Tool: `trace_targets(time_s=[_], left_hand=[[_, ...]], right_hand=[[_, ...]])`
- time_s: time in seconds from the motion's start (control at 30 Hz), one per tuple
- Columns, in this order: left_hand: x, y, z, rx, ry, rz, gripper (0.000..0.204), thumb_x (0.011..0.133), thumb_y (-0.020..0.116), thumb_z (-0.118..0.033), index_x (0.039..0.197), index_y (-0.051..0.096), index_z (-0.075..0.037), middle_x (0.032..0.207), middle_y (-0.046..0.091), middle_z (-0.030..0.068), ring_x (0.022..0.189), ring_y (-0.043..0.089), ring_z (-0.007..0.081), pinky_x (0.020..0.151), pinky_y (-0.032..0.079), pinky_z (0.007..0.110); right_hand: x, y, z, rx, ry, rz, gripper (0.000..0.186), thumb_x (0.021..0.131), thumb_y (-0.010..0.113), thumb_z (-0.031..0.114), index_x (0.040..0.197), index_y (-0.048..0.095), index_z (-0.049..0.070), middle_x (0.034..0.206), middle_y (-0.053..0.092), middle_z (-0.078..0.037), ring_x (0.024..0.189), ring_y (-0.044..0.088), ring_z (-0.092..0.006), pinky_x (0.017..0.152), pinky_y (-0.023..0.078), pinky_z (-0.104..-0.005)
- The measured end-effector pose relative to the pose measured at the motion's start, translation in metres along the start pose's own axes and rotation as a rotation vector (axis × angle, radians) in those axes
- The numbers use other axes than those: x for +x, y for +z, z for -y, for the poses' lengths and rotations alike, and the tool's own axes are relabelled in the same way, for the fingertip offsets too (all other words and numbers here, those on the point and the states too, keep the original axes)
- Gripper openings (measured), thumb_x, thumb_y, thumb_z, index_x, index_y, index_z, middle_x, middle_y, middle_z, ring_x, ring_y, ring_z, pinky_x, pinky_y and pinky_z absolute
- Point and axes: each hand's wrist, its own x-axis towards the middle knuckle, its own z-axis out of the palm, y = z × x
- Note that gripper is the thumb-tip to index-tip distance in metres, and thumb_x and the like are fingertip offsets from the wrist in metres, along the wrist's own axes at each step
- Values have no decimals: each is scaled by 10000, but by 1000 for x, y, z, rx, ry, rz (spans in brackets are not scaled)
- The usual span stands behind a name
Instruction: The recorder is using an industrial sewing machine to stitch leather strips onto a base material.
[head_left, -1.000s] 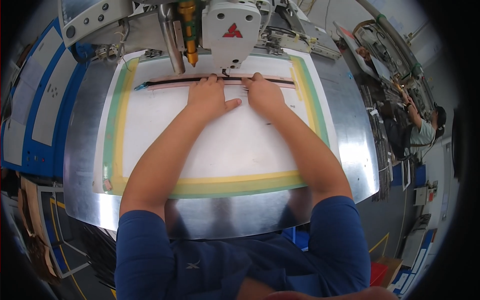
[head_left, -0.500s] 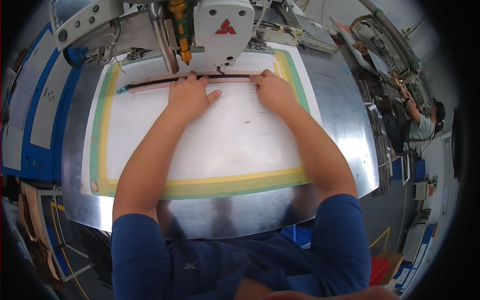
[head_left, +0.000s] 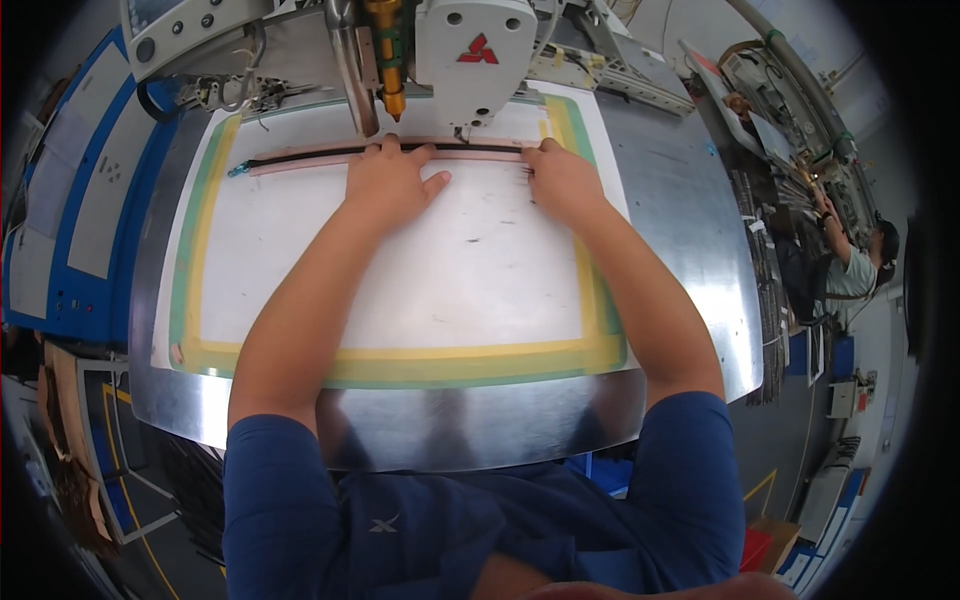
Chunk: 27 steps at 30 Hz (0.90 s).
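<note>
Two hands are pressed flat, fingers together, on a black strip [head_left: 330, 153] lying left-to-right beneath the fingertips: left hand [head_left: 388, 183] mid-strip, right hand [head_left: 560, 178] at its end.

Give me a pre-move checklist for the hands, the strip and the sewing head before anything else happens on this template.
1. Left hand flat on the white template, fingers at the dark strip: ok.
2. Right hand pressing the strip's right end: ok.
3. Strip lying straight in its pink slot: ok.
4. Fingers clear of the needle under the sewing head: not ok, both hands sit close to it.
5. Needle up or down: cannot tell.
6. Template flat on the metal table: ok.
</note>
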Motion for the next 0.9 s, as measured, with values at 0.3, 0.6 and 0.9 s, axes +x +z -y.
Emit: trace_targets(time_s=[0.3,0.6,0.9], left_hand=[[8,3,-10,-44,45,67,655,970,627,-584,1400,665,-91,1426,604,183,1319,587,354,1099,450,480],[9,0,-20,-12,62,56,715,929,667,-599,1432,641,-92,1388,607,237,1300,594,399,1108,441,494],[4,4,-19,22,74,-3,747,889,695,-658,1433,651,-147,1353,614,230,1272,609,387,1084,442,510]], right_hand=[[2,5,34,61,-63,-50,362,925,573,75,1259,716,76,1241,654,-149,1085,702,-344,923,583,-456],[9,12,42,151,-147,-110,339,932,621,126,1252,727,88,1225,669,-124,1070,706,-335,897,583,-456],[5,15,53,158,-82,-88,319,944,637,171,1242,732,107,1203,681,-101,1071,708,-312,893,584,-448]])
